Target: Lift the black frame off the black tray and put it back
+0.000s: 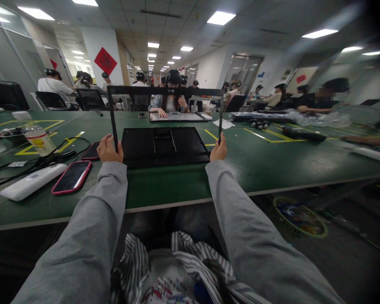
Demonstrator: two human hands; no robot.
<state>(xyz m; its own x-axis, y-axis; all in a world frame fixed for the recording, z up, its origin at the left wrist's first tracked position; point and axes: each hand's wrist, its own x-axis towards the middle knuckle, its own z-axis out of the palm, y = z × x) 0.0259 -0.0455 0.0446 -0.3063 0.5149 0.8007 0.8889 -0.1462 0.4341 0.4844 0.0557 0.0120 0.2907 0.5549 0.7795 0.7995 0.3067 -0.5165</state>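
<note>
A thin black monitor bezel (112,120) with a small logo on its top bar stands raised in front of me. My left hand (109,149) is closed round its left side bar, low down. On the opposite side, my right hand (219,150) grips the right bar at about the same height. Behind and below the bezel, a black monitor back cover (136,143) lies flat on the green table, with a recessed part in its middle. Whether the dark strip along the cover's near edge belongs to the bezel, I cannot tell.
Left on the table (164,185) are a pink-cased phone (72,177), a second phone (91,151), a white power bank (33,181), cables and a bottle (39,137). Opposite, a person (169,99) works at a flat panel (177,117). A basket (299,217) stands below right.
</note>
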